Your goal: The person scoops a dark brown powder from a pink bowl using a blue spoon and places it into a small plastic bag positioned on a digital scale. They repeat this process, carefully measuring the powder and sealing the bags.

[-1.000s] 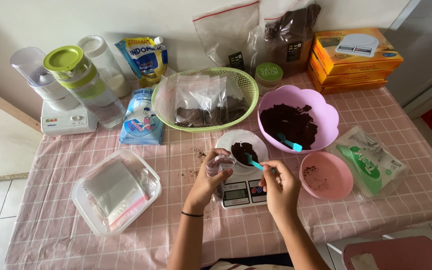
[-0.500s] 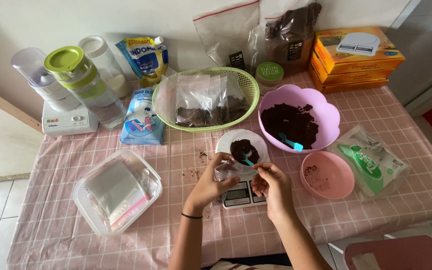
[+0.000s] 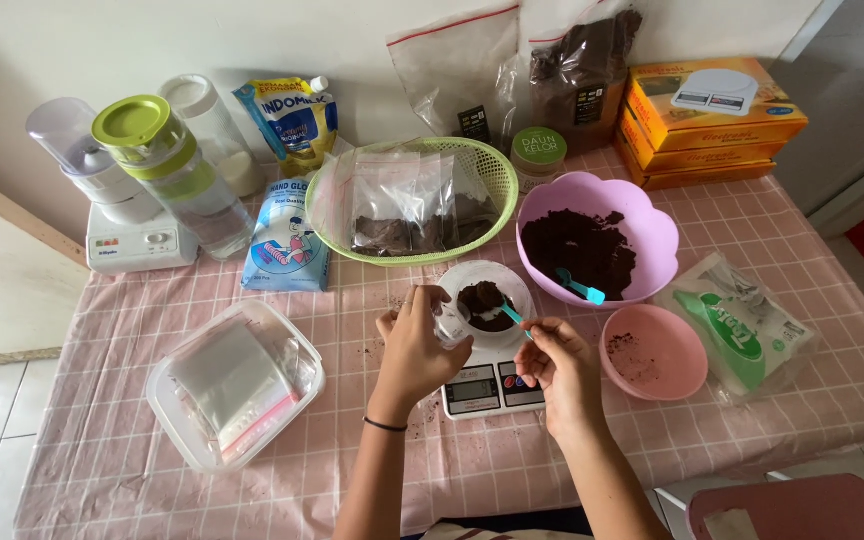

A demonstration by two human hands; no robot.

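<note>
Table (image 3: 132,440): covered with a pink checked cloth.
Green basket (image 3: 492,170): at the back, holding clear bags of dark powder.
Purple bowl (image 3: 652,225): right of the basket, holding dark powder and a blue scoop.
Plastic tub (image 3: 177,420): front left, filled with empty clear bags.
Pink bowl (image 3: 672,345): just right of the scale.
Scale (image 3: 482,385): in the middle, under the small clear bowl (image 3: 497,280) of dark powder.
Left hand (image 3: 417,345): fingers curled around a small bag (image 3: 449,322) at the bowl's left edge.
Right hand (image 3: 557,365): fingers pinching a blue spoon (image 3: 514,317) whose tip reaches into the clear bowl.
</note>
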